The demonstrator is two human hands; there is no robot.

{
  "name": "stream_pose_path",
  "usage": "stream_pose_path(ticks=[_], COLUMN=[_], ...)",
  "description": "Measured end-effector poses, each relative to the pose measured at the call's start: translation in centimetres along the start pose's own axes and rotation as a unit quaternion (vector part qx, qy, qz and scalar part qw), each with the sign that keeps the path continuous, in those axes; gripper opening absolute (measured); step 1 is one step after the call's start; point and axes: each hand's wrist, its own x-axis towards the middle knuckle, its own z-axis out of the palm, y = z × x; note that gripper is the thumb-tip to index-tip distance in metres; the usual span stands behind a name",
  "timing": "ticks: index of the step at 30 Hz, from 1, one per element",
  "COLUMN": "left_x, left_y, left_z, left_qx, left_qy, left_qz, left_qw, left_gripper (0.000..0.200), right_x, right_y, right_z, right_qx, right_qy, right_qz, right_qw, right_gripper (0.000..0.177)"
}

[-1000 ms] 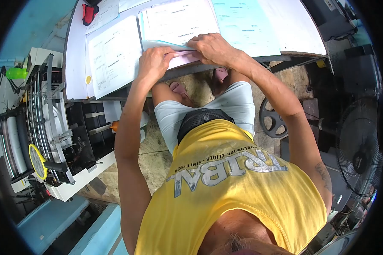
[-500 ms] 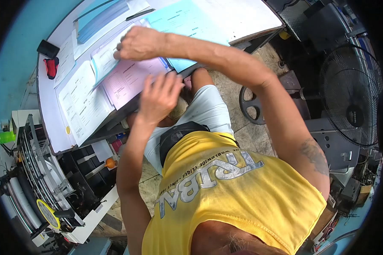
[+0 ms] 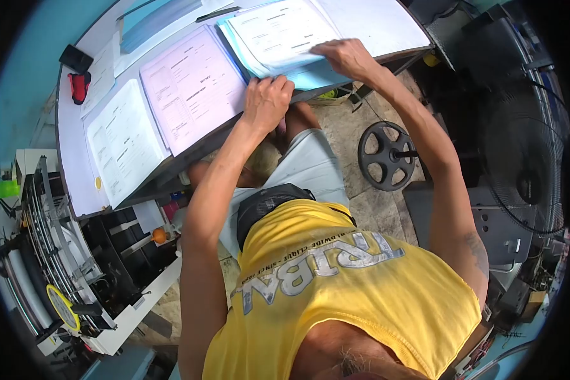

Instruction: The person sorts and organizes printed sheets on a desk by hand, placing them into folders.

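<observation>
My right hand (image 3: 348, 58) pinches the right edge of a set of white printed sheets (image 3: 282, 31) with blue sheets beneath. This set lies over the blue paper stack (image 3: 316, 77) near the table's front edge. My left hand (image 3: 269, 98) is curled at the lower left corner of those sheets, its fingertips partly hidden. Just left of it lies a stack of pink printed forms (image 3: 193, 88), fully uncovered. Farther left, a stack of white printed forms (image 3: 125, 142) lies near the front edge.
At the back of the table are a fanned pile of bluish sheets (image 3: 161, 25) and a dark pen-like object (image 3: 218, 14). A black object (image 3: 76, 58) and a red-and-black item (image 3: 79, 87) lie at left. A fan (image 3: 525, 164) and weight plate (image 3: 386, 156) stand right.
My right hand has swung from the left stacks to the right, and white sheets now lie over the blue stack. My left hand has moved forward and right to the sheets' corner.
</observation>
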Motion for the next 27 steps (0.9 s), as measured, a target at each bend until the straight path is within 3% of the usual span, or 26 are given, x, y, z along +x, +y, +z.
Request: stream_pose_path(ticks=[3, 6, 7, 10, 11, 14, 15, 18, 22, 24, 27], left_x=[1.3, 2.0, 2.2, 2.1, 1.8, -2.2, -4.6, -14.0, -25.2, -29.4, -32.0], left_y=[-0.2, -0.2, -0.2, -0.2, 0.0, -0.3, -1.0, -4.3, -9.8, -11.8, -13.8], left_z=[-0.4, -0.8, -1.1, -1.4, -2.3, -6.3, -7.6, -12.7, -19.6, -21.4, -23.4], left_qx=[-0.103, -0.122, -0.125, -0.123, -0.117, -0.058, -0.034, 0.095, 0.230, 0.330, 0.307], left_qy=[0.047, 0.023, 0.004, 0.061, 0.108, 0.130, 0.114, 0.064, -0.038, -0.140, -0.136], left_qz=[-0.085, -0.136, -0.153, -0.155, -0.130, -0.091, -0.086, -0.106, -0.218, -0.224, -0.156], left_qw=[0.990, 0.983, 0.980, 0.978, 0.979, 0.986, 0.989, 0.988, 0.948, 0.906, 0.929], left_gripper=[0.009, 0.011, 0.015, 0.021, 0.032, 0.043, 0.047, 0.055, 0.057, 0.046, 0.037], right_x=[-2.1, -2.1, -2.0, -1.5, -1.4, -1.1, -1.0, -0.1, 0.1, 0.5, 1.5], right_y=[-2.6, -3.0, -2.5, -1.4, -1.5, -0.7, -0.4, -1.1, -1.2, -0.8, -1.1], right_z=[-1.5, -2.4, -2.0, -1.5, -1.7, -0.9, -0.7, -1.9, -2.4, -2.6, -4.0], right_qx=[0.030, 0.024, 0.030, 0.014, 0.005, 0.052, 0.067, 0.094, 0.100, 0.131, 0.183], right_qy=[-0.002, -0.045, -0.037, -0.064, -0.069, -0.044, -0.018, -0.016, -0.003, -0.016, -0.078], right_qz=[-0.030, -0.016, -0.036, -0.022, 0.001, 0.007, -0.005, 0.071, 0.136, 0.161, 0.223], right_qw=[0.999, 0.999, 0.998, 0.998, 0.998, 0.998, 0.998, 0.993, 0.986, 0.978, 0.954], right_gripper=[0.038, 0.052, 0.047, 0.043, 0.042, 0.034, 0.033, 0.028, 0.031, 0.033, 0.036])
